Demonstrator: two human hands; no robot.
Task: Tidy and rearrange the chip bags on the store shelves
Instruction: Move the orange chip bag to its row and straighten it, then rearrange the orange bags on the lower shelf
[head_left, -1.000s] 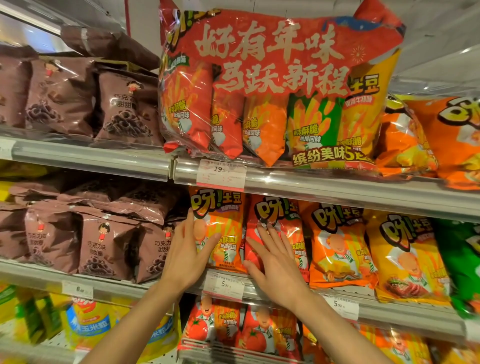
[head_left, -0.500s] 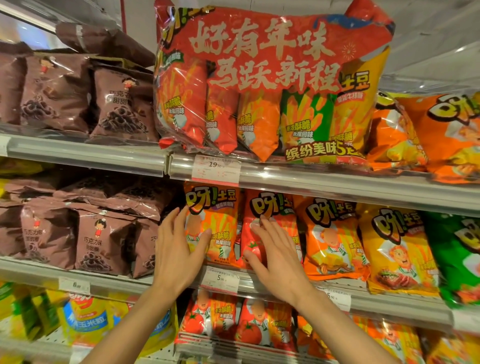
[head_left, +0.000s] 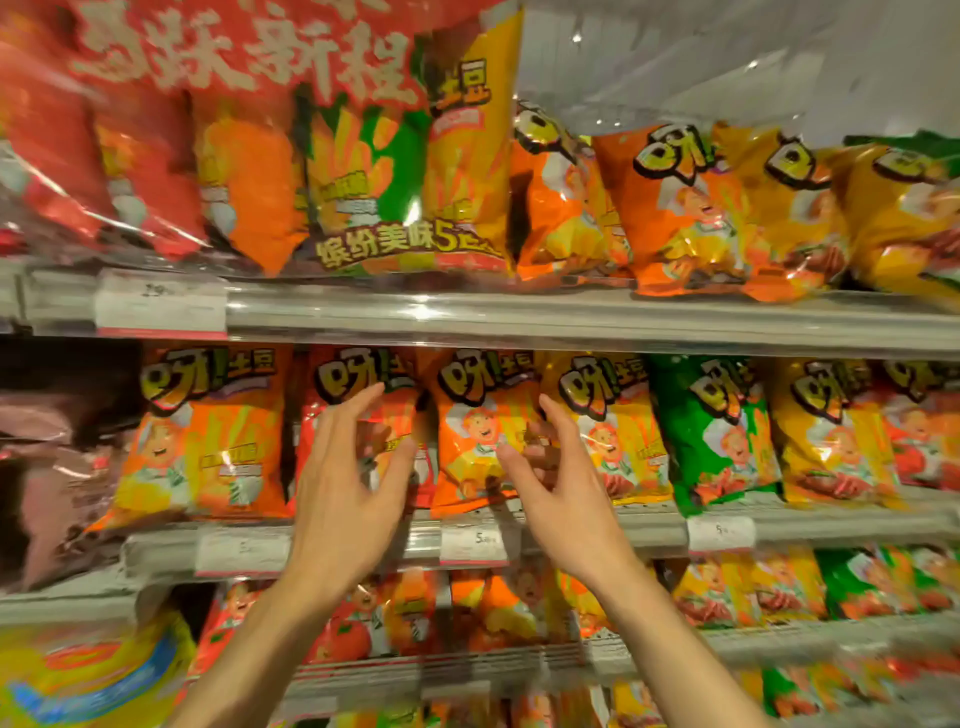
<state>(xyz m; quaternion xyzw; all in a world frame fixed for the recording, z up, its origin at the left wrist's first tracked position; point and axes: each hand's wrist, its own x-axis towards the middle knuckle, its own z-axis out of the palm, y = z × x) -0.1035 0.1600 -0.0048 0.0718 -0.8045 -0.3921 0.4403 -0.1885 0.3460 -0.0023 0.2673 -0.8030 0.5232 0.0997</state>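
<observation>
Both hands have moved rightward along the middle shelf (head_left: 571, 535): left hand (head_left: 348, 488) and right hand (head_left: 566, 483), fingers spread and empty, now flank the glossy orange chip bag (head_left: 475, 441), probably next to straighten.

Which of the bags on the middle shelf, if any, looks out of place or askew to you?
The leftmost orange bag leans, its bottom corner poking over the shelf rail. One green bag breaks the orange and yellow row. Both hands, left and right, are open at the bags between.
</observation>
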